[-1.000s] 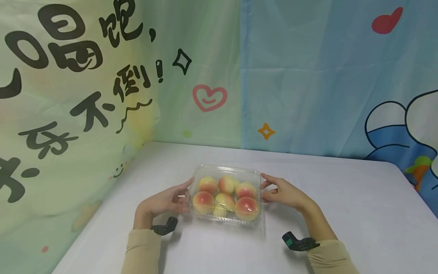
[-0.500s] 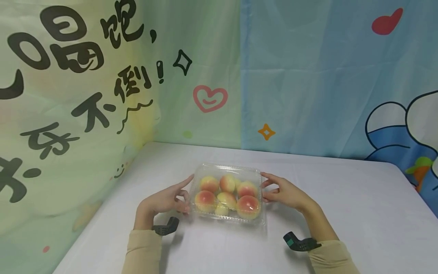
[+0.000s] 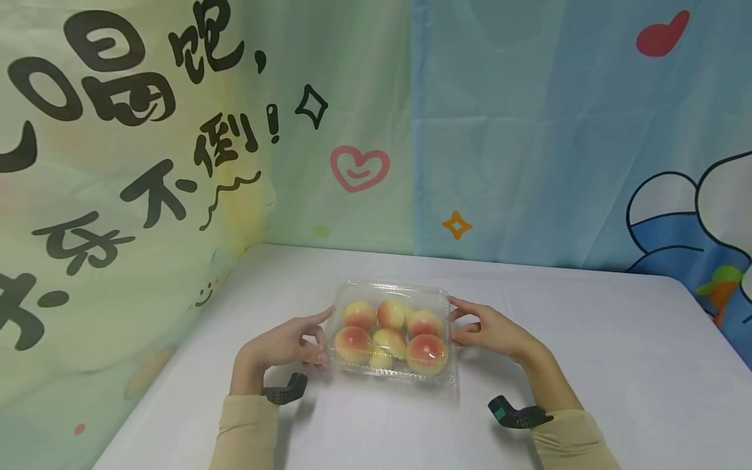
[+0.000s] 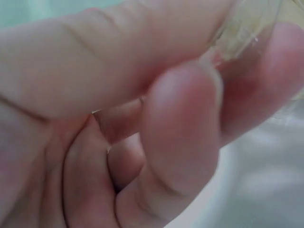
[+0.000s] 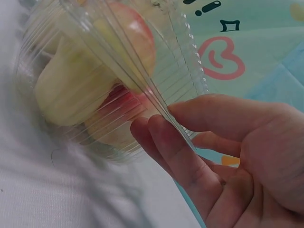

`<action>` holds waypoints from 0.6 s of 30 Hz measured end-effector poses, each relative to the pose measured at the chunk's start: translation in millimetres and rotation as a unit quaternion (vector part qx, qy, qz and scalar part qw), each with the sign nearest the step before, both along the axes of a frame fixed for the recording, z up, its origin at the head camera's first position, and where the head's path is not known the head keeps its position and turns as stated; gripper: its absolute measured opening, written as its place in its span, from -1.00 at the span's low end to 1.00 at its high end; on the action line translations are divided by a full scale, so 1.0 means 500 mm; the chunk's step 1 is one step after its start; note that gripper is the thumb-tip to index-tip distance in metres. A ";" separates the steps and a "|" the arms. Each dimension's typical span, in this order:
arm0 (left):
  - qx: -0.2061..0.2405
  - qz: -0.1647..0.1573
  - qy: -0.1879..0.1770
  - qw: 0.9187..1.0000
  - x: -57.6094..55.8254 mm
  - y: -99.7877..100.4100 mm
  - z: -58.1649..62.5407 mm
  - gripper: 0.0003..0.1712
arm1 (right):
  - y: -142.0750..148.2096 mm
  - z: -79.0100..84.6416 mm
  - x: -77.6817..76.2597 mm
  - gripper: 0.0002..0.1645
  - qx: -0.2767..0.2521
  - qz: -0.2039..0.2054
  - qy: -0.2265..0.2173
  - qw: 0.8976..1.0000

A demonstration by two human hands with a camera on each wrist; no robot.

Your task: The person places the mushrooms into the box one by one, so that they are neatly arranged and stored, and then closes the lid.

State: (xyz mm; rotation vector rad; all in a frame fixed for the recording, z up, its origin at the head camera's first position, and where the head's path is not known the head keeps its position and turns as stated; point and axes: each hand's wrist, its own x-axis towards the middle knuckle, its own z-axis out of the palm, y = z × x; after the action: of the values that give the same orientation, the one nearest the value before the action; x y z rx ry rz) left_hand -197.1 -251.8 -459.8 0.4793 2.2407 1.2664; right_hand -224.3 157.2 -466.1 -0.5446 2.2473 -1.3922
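Note:
A clear plastic clamshell box with its lid down stands on the table in the head view. Several red-and-yellow peaches lie inside. At its left side my left hand pinches the edge between thumb and fingers; the left wrist view has only a corner of the clear plastic beside the fingertips. On the opposite side my right hand grips the rim. In the right wrist view, thumb and fingers pinch the layered plastic rim, with peaches behind the ribbed wall.
The white cloth-covered table spreads around the box. A printed curtain hangs along its back edge, and another lettered curtain runs down the left side. Each wrist wears a dark camera mount.
My left forefinger, raised half a second ago, has come back down against the box's side. The right hand keeps its grip, and the box has hardly moved.

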 end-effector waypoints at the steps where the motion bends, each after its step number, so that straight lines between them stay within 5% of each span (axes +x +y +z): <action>1: 0.001 0.001 -0.001 1.000 0.000 0.000 -0.001 0.06 | 0.001 0.000 0.000 -0.01 0.001 0.001 0.000 1.000; 18: 0.017 -0.014 -0.006 1.000 -0.001 -0.001 -0.005 0.08 | 0.000 -0.002 0.000 -0.01 -0.006 0.001 -0.002 1.000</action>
State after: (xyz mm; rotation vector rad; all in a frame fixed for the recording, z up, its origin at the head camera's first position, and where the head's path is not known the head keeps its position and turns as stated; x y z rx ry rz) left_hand -197.5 -252.2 -462.2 0.5137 2.1983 1.2907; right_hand -224.4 157.4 -467.2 -0.5465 2.2362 -1.4047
